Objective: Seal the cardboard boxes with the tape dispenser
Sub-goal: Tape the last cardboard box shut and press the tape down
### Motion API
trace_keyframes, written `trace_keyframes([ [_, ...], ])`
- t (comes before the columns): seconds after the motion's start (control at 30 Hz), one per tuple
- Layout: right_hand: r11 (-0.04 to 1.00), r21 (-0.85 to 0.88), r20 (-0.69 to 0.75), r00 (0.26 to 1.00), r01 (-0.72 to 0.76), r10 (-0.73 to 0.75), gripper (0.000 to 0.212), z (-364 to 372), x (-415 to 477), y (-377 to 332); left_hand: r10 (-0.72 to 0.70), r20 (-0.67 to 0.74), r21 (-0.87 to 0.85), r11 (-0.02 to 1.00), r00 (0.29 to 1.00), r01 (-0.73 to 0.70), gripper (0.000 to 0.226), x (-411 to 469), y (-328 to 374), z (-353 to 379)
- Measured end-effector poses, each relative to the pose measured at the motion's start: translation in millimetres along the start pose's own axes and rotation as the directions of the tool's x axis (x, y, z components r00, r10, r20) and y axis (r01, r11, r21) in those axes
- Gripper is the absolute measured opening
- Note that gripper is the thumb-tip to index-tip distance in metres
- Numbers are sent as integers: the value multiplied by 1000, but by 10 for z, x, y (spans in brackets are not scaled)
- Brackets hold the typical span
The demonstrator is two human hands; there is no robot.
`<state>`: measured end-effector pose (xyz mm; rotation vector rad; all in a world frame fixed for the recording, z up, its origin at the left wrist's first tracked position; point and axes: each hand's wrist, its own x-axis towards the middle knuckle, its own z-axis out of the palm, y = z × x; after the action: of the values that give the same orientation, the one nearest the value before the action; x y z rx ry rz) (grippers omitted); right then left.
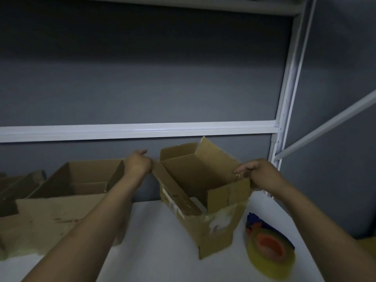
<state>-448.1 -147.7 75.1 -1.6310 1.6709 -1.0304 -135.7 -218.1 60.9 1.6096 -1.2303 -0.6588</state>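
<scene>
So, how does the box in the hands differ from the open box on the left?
The held box is tilted; the left box sits level. The left hand and right hand grip the held box's flaps; no hand holds the left box. The held box shows old tape and a label; the left box looks plain. Both are open brown cardboard.

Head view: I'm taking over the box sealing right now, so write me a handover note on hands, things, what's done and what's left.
Hands: the left hand grips the left flap of the open box; the right hand pinches its right edge.
That box stands on the white table, flaps up, top untaped.
The tape dispenser lies on the table right of it, untouched.
A second box, also open, sits further left behind flat cardboard.
Done: no box top sealed in view.
Left: fold the flaps and tape both.
</scene>
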Motion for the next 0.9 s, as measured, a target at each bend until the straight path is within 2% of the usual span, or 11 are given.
trace_keyframes([
  [0.13,997,77,-40,999,-15,18,22,8,-50,36,79,89,141,986,993,-91,46,-160,-23,77],
  [0.23,997,-45,69,996,65,-62,36,-52,-116,77,6,56,25,1000,998,-8,40,-125,-74,113],
  [0.3,972,-170,177,975,163,-133,64,-88,-83,118,-39,40,-72,997,998,42,35,-112,-54,100],
  [0.37,902,-359,192,965,237,-178,90,-91,30,151,-37,52,-92,995,998,41,38,-129,-21,84],
  [0.47,679,-658,137,938,326,-318,97,13,212,178,-4,94,-45,999,996,8,49,-218,11,88],
  [0.53,560,-756,144,921,338,-362,98,127,270,210,45,112,50,997,993,-50,58,-286,-25,73],
  [0.63,487,-822,119,925,296,-361,115,285,353,298,158,206,201,959,966,-200,62,-266,-230,-39],
  [0.7,486,-832,95,931,268,-351,126,352,385,364,211,315,243,924,925,-294,58,-211,-378,-114],
  [0.77,519,-818,75,940,249,-332,125,407,399,448,245,420,127,938,874,-324,50,-215,-443,-134],
  [0.83,603,-765,40,951,226,-306,110,458,385,535,265,498,41,944,826,-327,37,-270,-440,-124],
  [0.9,729,-655,-2,964,198,-264,99,502,365,602,271,575,84,919,772,-384,47,-272,-422,-138],
])
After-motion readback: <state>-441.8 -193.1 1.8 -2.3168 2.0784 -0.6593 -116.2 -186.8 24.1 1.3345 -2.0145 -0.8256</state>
